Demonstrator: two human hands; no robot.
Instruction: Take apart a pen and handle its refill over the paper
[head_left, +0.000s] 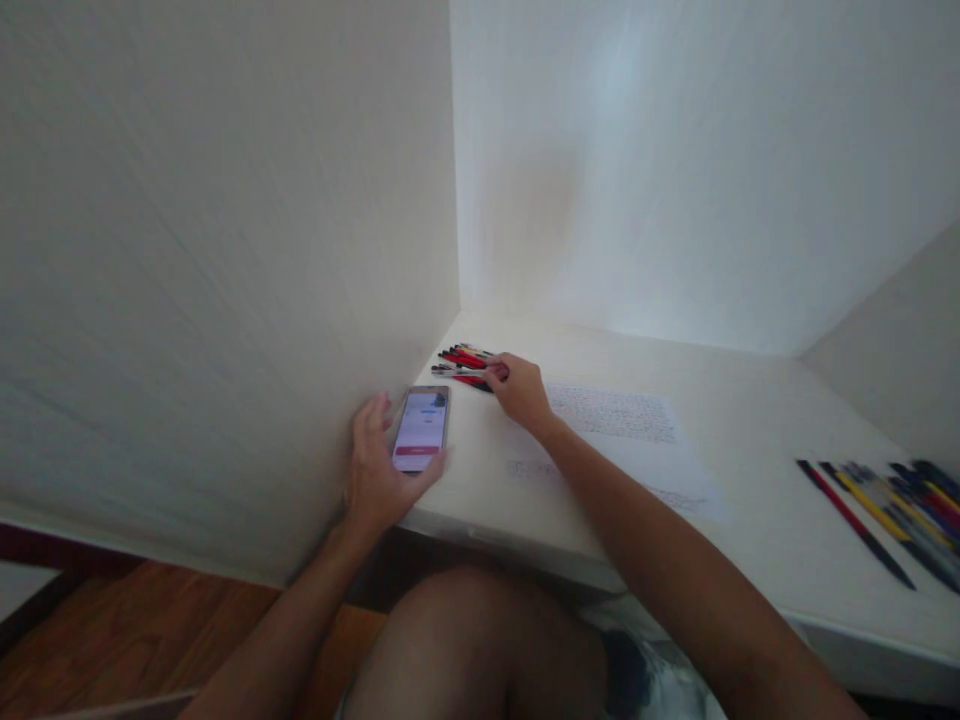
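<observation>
My right hand (517, 392) pinches a slim pale pen (459, 372) between thumb and fingers, holding it almost level over a small group of red and black pens (466, 356) near the left wall. Part of that group is hidden behind the hand. A phone (420, 430) lies face up at the table's left edge, its screen lit with a red bar near the bottom. Around its lower end curves my left hand (379, 465), open, the thumb at the phone's lower right corner and the fingers spread beside its left edge.
Under my right forearm lies a sheet of paper (611, 415) covered with handwriting. Several more pens (892, 510), red, yellow and dark, are spread on the right of the white table (525, 525). Walls (337, 230) close in the left and back.
</observation>
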